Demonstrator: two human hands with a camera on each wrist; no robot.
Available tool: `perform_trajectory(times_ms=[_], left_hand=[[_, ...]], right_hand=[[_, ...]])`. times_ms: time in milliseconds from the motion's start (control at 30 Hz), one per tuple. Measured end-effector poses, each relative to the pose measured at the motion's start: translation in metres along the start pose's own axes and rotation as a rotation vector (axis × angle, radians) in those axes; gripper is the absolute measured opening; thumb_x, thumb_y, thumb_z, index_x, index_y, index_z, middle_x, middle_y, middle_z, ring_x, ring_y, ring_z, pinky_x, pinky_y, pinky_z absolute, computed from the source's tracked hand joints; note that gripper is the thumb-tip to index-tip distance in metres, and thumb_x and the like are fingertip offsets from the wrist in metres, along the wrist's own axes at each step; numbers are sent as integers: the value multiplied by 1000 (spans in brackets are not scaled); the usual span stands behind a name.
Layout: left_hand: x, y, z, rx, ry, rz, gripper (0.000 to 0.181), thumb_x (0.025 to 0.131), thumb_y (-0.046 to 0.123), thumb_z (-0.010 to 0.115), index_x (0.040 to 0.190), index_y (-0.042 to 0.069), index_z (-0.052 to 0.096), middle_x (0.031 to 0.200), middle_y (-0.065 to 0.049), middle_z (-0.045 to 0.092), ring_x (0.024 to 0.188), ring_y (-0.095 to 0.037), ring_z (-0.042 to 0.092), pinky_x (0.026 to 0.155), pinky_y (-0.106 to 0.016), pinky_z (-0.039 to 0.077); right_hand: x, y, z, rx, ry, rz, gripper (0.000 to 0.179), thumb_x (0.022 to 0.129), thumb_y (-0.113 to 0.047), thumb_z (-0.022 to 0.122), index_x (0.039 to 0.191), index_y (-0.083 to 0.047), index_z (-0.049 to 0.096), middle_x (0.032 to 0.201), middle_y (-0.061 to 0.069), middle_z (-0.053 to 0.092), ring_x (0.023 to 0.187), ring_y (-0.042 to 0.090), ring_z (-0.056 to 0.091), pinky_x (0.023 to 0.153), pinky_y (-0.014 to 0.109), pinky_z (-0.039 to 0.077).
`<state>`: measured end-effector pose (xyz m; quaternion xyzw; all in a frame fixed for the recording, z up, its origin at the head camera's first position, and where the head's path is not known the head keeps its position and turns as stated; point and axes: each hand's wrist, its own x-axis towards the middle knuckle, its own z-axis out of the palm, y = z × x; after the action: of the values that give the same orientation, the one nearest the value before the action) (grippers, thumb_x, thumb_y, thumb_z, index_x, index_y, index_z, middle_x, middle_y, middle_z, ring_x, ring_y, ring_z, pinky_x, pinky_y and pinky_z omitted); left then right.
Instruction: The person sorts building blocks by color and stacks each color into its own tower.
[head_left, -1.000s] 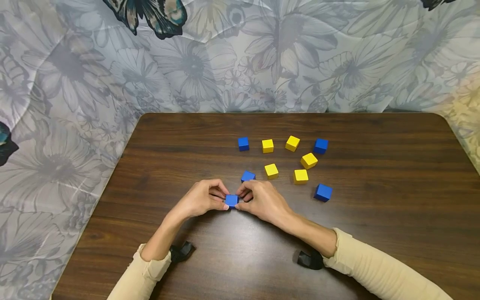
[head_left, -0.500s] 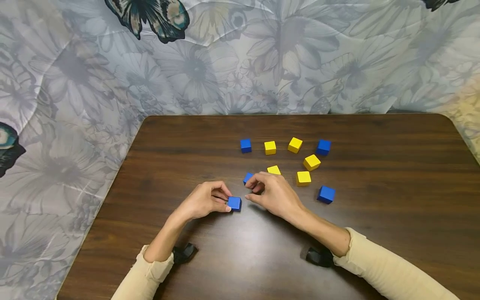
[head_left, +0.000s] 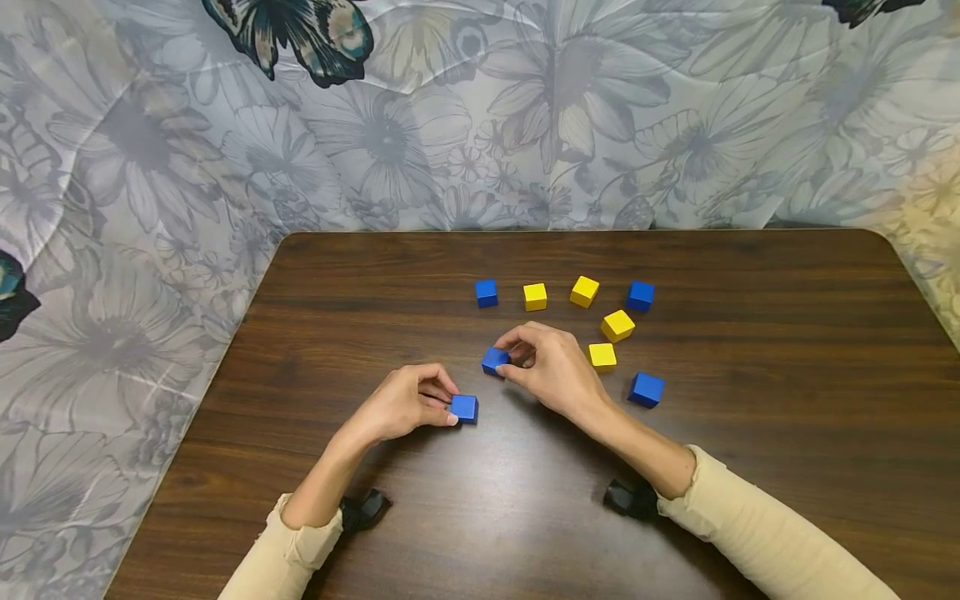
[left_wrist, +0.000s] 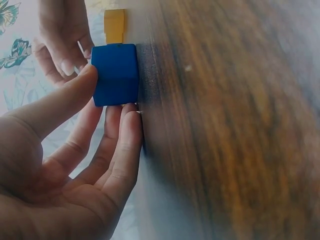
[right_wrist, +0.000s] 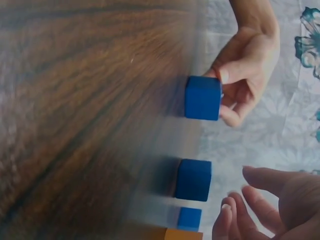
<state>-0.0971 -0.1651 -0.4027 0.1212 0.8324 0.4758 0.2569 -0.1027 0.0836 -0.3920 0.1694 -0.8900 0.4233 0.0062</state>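
My left hand [head_left: 408, 404] holds a blue cube [head_left: 465, 408] on the table, its thumb on one side and fingertips on another, as the left wrist view shows with the blue cube [left_wrist: 116, 75] up close. Farther back and to the right, my right hand [head_left: 551, 367] is at a second blue cube [head_left: 495, 361], thumb and fingers spread beside it. In the right wrist view a gap separates this blue cube [right_wrist: 193, 180] from the right fingertips [right_wrist: 226, 212].
Several yellow cubes [head_left: 602, 357] lie beyond and right of my right hand. Other blue cubes stand at the back left [head_left: 486, 293], the back right [head_left: 641, 297] and the right [head_left: 647, 389]. A floral cloth [head_left: 480, 125] hangs behind the brown table [head_left: 337, 283].
My right hand has let go of the near blue cube and moved away and right to the second blue cube, covering a yellow cube. My left hand stays on the near one.
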Motion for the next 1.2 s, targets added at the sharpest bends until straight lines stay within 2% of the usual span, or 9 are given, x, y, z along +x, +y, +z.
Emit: perform_trajectory(times_ms=[367, 633, 867, 1033, 1200], left_hand=[[0, 0, -1, -14, -10, 4, 24, 79, 2, 83, 97, 6, 67, 101, -8, 71, 91, -20, 70, 80, -31, 59], [-1, 0, -1, -15, -12, -1, 24, 80, 3, 83, 97, 7, 68, 102, -8, 70, 91, -20, 70, 80, -31, 59], [-1, 0, 0, -19, -11, -4, 24, 79, 2, 83, 97, 6, 67, 102, -8, 70, 90, -20, 70, 79, -31, 59], [-2, 1, 0, -21, -13, -2, 24, 79, 1, 83, 97, 6, 67, 102, -9, 70, 91, -21, 70, 80, -30, 59], [-2, 2, 0, -21, -14, 2, 24, 79, 1, 83, 97, 5, 67, 103, -10, 70, 91, -21, 71, 80, -30, 59]], right_hand=[[3, 8, 4, 15, 4, 20, 27, 82, -10, 82, 108, -9, 73, 102, 1, 71, 85, 13, 68, 72, 26, 58], [3, 6, 7, 31, -37, 60, 31, 83, -9, 81, 113, -10, 72, 110, 6, 72, 78, 13, 71, 66, 24, 58], [6, 6, 11, -77, -68, 61, 36, 84, -14, 81, 118, -10, 72, 114, 6, 72, 109, 20, 67, 89, 40, 56], [8, 6, 13, -77, -80, 79, 35, 84, -13, 81, 118, -10, 71, 114, 7, 72, 111, 22, 66, 92, 42, 55], [9, 7, 15, -92, -81, 72, 34, 84, -13, 81, 117, -9, 72, 111, 9, 73, 107, 22, 68, 89, 41, 56]])
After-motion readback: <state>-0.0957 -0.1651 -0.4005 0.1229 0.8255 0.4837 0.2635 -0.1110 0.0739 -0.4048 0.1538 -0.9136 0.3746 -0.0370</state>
